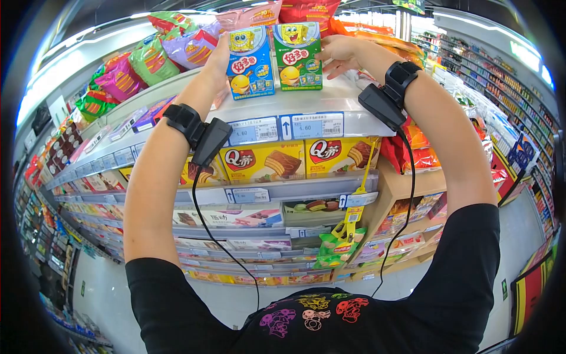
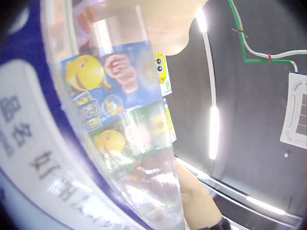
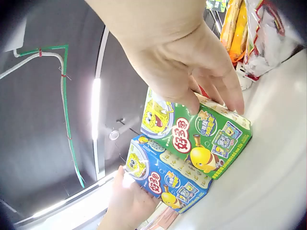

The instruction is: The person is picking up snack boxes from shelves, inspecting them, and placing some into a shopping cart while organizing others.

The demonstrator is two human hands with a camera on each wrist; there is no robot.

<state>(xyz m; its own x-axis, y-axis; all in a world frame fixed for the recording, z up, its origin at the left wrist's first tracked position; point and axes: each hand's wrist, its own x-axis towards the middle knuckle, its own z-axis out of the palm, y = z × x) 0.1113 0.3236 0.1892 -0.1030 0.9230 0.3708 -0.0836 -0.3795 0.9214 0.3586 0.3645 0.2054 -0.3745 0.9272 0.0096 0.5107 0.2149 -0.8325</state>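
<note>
A blue snack box (image 1: 252, 63) and a green snack box (image 1: 298, 57), both with a yellow cartoon sponge, stand upright side by side on the top shelf. My left hand (image 1: 219, 74) lies along the blue box's left side, its fingers fairly straight. At the green box's right side is my right hand (image 1: 342, 54), fingers loosely spread. In the right wrist view the right thumb (image 3: 189, 101) touches the green box's (image 3: 196, 139) edge, and the left hand (image 3: 132, 201) rests against the blue box (image 3: 165, 179). A clear plastic shelf front covers the boxes' lower part in the left wrist view.
Price labels (image 1: 312, 126) line the shelf edge (image 1: 365, 121). Yellow cake boxes (image 1: 263, 162) fill the shelf below. Bagged snacks (image 1: 188, 47) are piled behind and to the left. A yellow hanging strip (image 1: 355, 206) carries green packets at the right. Cables hang from both wrist cameras.
</note>
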